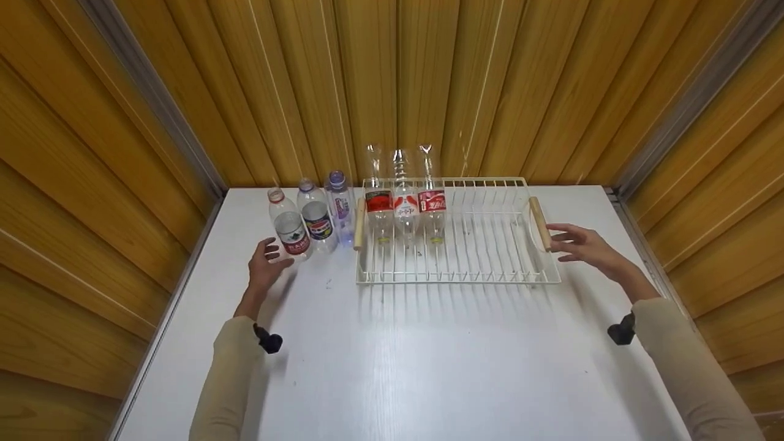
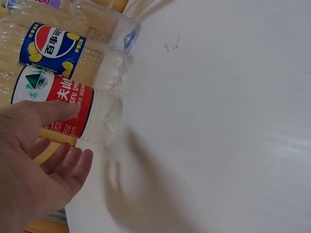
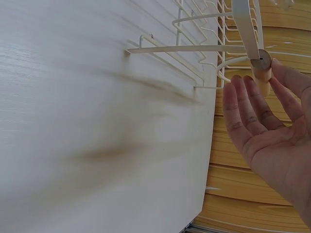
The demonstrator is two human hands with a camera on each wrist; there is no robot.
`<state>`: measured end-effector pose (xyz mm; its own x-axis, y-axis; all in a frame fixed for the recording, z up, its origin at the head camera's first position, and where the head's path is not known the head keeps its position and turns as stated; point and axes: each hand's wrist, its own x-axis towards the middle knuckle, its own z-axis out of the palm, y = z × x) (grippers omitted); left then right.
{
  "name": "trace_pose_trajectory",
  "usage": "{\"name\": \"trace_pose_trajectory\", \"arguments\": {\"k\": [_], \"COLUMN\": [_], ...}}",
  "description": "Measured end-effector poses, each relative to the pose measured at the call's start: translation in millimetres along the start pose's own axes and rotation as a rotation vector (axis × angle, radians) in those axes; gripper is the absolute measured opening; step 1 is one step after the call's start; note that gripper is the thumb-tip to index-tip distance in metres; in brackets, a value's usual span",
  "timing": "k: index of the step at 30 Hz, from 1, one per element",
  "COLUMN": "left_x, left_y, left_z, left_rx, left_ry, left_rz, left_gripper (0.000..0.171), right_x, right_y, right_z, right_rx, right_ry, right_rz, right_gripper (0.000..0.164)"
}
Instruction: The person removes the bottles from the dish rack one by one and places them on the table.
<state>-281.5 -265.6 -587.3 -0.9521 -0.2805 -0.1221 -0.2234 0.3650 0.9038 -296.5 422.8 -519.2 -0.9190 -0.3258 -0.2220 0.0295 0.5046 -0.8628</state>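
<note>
My left hand [image 1: 264,267] is beside an empty water bottle [image 1: 291,228] with a red and white label, fingers loosely bent and thumb overlapping the label in the left wrist view. Right of that bottle stand a Pepsi bottle [image 1: 317,214] with a blue label and a purple-tinted bottle [image 1: 340,208]; none of the three shows a cap. At the other side, my right hand [image 1: 585,248] has its fingertips right at the wooden handle [image 1: 539,224] of a white wire dish rack [image 1: 459,282], fingers extended. Three clear bottles with red labels, such as this one [image 1: 432,202], stand upside down in the rack.
The white table [image 1: 392,367] meets yellow wood-patterned walls [image 1: 429,73] at the back and sides. A second wooden handle [image 1: 359,223] is on the rack's left end, close to the purple-tinted bottle. Grey metal posts [image 1: 165,92] mark the corners.
</note>
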Motion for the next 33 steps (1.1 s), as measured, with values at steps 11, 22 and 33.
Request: {"name": "trace_pose_trajectory", "arguments": {"k": [11, 22, 33], "left_x": [-27.2, -34.3, -34.4], "left_y": [27.9, 73.5, 89.2], "left_z": [-5.9, 23.7, 63.8], "left_rx": [0.032, 0.076, 0.023], "left_ry": [-0.198, -0.498, -0.643], "left_rz": [-0.130, 0.043, 0.111], "left_gripper": [0.039, 0.043, 0.069], "right_x": [-7, -6, -4], "right_y": [4, 6, 9], "right_z": [2, 4, 7], "right_rx": [0.017, 0.048, 0.058], "right_ry": [0.003, 0.012, 0.008], "right_rz": [0.016, -0.036, -0.034], "right_gripper": [0.065, 0.063, 0.063]}}
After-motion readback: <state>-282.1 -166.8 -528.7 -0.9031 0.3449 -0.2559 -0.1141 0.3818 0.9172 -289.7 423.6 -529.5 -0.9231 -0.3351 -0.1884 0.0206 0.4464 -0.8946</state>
